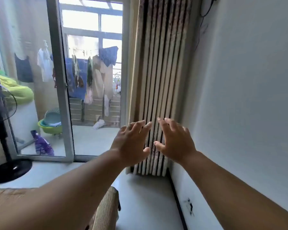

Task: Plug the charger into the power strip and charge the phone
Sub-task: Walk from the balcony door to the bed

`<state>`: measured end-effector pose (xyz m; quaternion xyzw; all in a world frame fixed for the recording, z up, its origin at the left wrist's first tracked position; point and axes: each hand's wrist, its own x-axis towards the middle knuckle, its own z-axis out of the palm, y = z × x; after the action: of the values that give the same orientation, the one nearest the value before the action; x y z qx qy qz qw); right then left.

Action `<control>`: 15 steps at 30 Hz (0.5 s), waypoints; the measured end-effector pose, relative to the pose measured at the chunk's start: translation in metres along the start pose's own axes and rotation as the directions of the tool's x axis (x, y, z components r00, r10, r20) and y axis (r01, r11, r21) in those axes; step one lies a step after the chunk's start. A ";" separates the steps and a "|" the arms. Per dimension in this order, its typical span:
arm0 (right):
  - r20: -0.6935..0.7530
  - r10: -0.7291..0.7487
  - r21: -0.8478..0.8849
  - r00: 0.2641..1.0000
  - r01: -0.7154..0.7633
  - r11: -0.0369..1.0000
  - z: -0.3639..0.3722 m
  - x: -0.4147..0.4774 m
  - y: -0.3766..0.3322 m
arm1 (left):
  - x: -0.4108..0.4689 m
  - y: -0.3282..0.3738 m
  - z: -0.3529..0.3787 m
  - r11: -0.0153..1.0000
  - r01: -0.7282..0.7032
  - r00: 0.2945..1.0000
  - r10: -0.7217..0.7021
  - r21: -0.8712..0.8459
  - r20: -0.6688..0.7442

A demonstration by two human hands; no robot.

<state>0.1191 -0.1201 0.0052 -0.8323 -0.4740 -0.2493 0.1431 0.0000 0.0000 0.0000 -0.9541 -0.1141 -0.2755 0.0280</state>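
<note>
Far to the left of both hands stands a black fan, and past the glass sliding door laundry hangs on the balcony; none of it belongs to the task. The left hand is stretched out at arm's length, palm away, fingers spread wide, holding nothing. Just to its right, thumbs nearly meeting but apart, the right hand is just as splayed and just as empty. Straight beyond both palms hangs the bunched curtain; whether the fingertips touch it I cannot tell.

The charger, the power strip and the phone are nowhere in view, so their direction from the hands cannot be read, nor can which hand is nearer. Below the left forearm, a woven mat edge suggests a bed. My judgement: the task has not started, and the search comes first.
</note>
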 end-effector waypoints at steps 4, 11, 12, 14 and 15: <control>0.150 0.026 0.034 0.988 -0.031 0.999 0.047 -0.011 0.002 | -0.025 -0.012 0.051 0.997 0.065 0.983 -0.059 -0.029 0.173; 0.381 0.033 0.071 0.924 -0.065 0.995 0.134 -0.017 0.023 | -0.034 -0.040 0.137 0.980 0.198 0.913 -0.171 -0.034 0.371; 0.415 0.037 0.080 0.909 -0.077 0.994 0.149 -0.015 0.029 | -0.030 -0.044 0.152 0.973 0.226 0.897 -0.192 -0.040 0.397; 0.477 0.048 0.087 0.877 -0.101 0.991 0.179 -0.006 0.046 | -0.020 -0.055 0.181 0.964 0.264 0.869 -0.225 -0.029 0.440; 0.508 0.050 0.084 0.860 -0.107 0.991 0.191 -0.001 0.054 | -0.015 -0.059 0.192 0.960 0.279 0.855 -0.239 -0.020 0.460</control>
<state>0.2185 -0.0579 -0.1546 -0.8779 -0.4736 0.0093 0.0694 0.0738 0.0765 -0.1707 -0.9681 -0.2328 -0.0512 -0.0776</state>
